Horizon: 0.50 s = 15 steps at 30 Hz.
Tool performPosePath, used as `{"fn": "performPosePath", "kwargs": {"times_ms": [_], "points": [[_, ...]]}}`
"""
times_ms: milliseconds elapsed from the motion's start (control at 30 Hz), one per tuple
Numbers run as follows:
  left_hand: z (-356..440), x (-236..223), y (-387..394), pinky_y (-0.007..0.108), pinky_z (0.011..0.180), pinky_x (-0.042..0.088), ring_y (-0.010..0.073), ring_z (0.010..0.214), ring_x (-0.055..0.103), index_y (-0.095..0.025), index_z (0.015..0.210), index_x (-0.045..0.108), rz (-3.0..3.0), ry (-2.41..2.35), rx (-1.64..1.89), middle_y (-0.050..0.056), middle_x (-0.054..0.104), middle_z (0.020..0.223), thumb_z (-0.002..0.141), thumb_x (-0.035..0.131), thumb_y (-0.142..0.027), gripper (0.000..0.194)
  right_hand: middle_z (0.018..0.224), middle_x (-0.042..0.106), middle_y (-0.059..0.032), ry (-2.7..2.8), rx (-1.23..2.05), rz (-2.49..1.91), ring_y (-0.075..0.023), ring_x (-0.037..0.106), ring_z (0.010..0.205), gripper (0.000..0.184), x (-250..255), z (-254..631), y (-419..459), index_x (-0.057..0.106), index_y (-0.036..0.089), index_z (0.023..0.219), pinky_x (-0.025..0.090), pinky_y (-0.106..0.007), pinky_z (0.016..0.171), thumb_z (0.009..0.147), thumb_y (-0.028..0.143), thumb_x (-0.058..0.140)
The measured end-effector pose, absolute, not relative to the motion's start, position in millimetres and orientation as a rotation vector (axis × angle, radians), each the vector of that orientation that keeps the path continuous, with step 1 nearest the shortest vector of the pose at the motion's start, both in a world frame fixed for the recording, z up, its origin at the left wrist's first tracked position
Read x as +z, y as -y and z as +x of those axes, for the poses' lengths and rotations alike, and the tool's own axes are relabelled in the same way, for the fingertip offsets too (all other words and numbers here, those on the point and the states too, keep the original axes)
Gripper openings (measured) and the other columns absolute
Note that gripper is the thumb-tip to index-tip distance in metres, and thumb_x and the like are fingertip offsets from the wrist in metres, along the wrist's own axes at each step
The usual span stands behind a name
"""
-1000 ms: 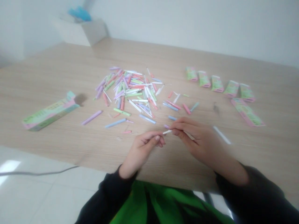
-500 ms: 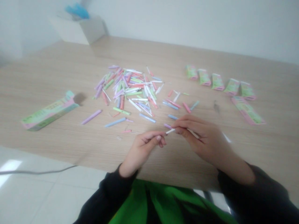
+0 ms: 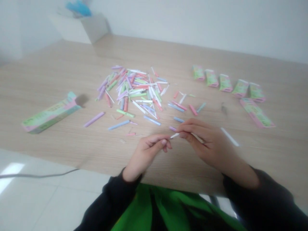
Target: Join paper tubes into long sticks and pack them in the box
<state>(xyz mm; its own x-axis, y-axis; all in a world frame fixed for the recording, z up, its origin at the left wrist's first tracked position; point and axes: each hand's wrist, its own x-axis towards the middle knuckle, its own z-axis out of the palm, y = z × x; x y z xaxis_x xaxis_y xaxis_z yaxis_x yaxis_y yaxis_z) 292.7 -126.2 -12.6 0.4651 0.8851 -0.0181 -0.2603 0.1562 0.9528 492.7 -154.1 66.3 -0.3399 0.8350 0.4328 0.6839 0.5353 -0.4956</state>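
Note:
Between my two hands is a thin white stick (image 3: 175, 135), held over the table's front part. My left hand (image 3: 154, 147) pinches its left end with thumb and forefinger. At the other end, my right hand (image 3: 204, 139) closes its fingertips on the stick and hides part of it. Just beyond my right fingertips lies a short purple piece (image 3: 172, 128), with a blue piece (image 3: 178, 119) a little farther back. A longer white stick (image 3: 229, 137) rests on the table to the right of my right hand.
Behind my hands spreads a pile of pastel tubes and white sticks (image 3: 137, 85). An opened green-and-pink carton (image 3: 51, 114) lies at left. Several small cartons stand in a row (image 3: 225, 83) at right, one lying flat (image 3: 257, 113). A white box (image 3: 79, 29) sits at the back left.
Both hands keep their hold on the white stick, almost unmoved. The right hand and forearm have shifted very slightly, and more of the long white stick beside it now shows.

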Motion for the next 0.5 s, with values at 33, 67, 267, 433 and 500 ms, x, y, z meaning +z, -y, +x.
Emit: {"fn": "performPosePath", "kwargs": {"times_ms": [33, 67, 267, 433, 500], "points": [[292.7, -13.0, 126.3, 0.028, 0.07, 0.054, 0.0139, 0.067, 0.063, -0.014, 0.096, 0.081, 1.118, -0.692, 0.923, 0.004, 0.075, 0.074, 0.087, 0.077, -0.035, 0.023, 0.098, 0.076, -0.0041, 2.115, 0.288, -1.224, -0.0177, 0.073, 0.09, 0.016, 66.3, 493.0, 154.2, 0.07, 0.023, 0.1, 0.058, -0.029, 0.08, 0.099, 0.012, 0.058], [292.7, -13.6, 126.4, 0.028, 0.07, 0.054, 0.0139, 0.067, 0.063, -0.015, 0.096, 0.082, 1.117, -0.689, 0.924, 0.004, 0.075, 0.074, 0.087, 0.077, -0.035, 0.023, 0.098, 0.076, -0.0042, 2.109, 0.276, -1.227, -0.0182, 0.073, 0.091, 0.016, 66.3, 493.3, 154.4, 0.07, 0.023, 0.1, 0.059, -0.029, 0.08, 0.099, 0.012, 0.059], [292.0, -17.6, 126.7, 0.029, 0.072, 0.053, 0.0147, 0.069, 0.063, -0.015, 0.1, 0.082, 1.132, -0.687, 0.921, 0.005, 0.075, 0.077, 0.088, 0.075, -0.036, 0.025, 0.097, 0.077, -0.0034, 2.132, 0.304, -1.23, -0.0185, 0.074, 0.088, 0.018, 66.2, 490.9, 154.8, 0.072, 0.025, 0.101, 0.06, -0.031, 0.079, 0.098, 0.013, 0.058], [293.5, -15.2, 126.3, 0.026, 0.068, 0.052, 0.0133, 0.068, 0.063, -0.014, 0.102, 0.079, 1.105, -0.63, 0.912, 0.004, 0.075, 0.076, 0.089, 0.075, -0.034, 0.023, 0.098, 0.077, -0.0042, 2.202, 0.365, -1.204, -0.019, 0.074, 0.091, 0.02, 65.1, 487.9, 153.0, 0.072, 0.024, 0.098, 0.059, -0.029, 0.078, 0.098, 0.011, 0.057], [294.2, -13.9, 126.1, 0.024, 0.064, 0.05, 0.0125, 0.064, 0.063, -0.014, 0.105, 0.075, 1.061, -0.604, 0.914, 0.004, 0.075, 0.075, 0.088, 0.077, -0.034, 0.026, 0.096, 0.078, -0.0035, 2.195, 0.411, -1.196, -0.0182, 0.075, 0.091, 0.022, 62.8, 487.0, 152.7, 0.072, 0.024, 0.098, 0.059, -0.028, 0.078, 0.098, 0.009, 0.056]]}}
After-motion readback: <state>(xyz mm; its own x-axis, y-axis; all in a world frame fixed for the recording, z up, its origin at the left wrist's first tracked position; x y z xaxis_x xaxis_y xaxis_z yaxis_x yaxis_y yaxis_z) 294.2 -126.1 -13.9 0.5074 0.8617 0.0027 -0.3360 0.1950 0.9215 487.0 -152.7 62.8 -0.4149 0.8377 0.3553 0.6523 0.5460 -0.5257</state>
